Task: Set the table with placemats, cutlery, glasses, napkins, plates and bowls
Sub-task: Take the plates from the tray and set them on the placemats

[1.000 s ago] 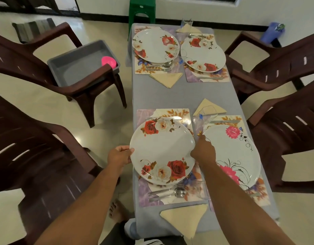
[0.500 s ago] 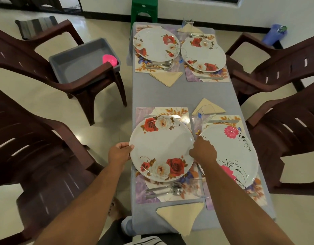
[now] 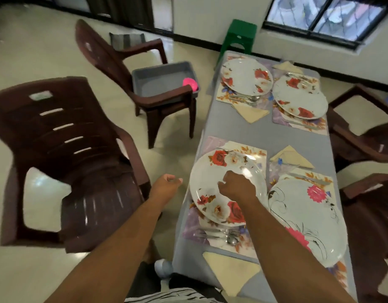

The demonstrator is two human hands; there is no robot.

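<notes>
On the near left placemat (image 3: pixel 215 238) of the grey counter (image 3: pixel 239 130) lies the rose-patterned plate (image 3: pixel 212 184), cutlery (image 3: pixel 219 234) just below it. The right hand (image 3: pixel 236 186) hovers over the plate, fingers loosely curled, holding nothing. The left hand (image 3: pixel 164 185) hangs beside the counter's edge, off the plate, fingers also loosely curled and empty. A pink bowl (image 3: pixel 190 83) sits in the grey tub (image 3: pixel 160 79) on a chair.

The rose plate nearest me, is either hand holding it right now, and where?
Neither hand holds it. The left hand hangs loosely curled off the table's edge, and the right hand hovers loosely curled over the rose plate, gripping nothing.
</notes>
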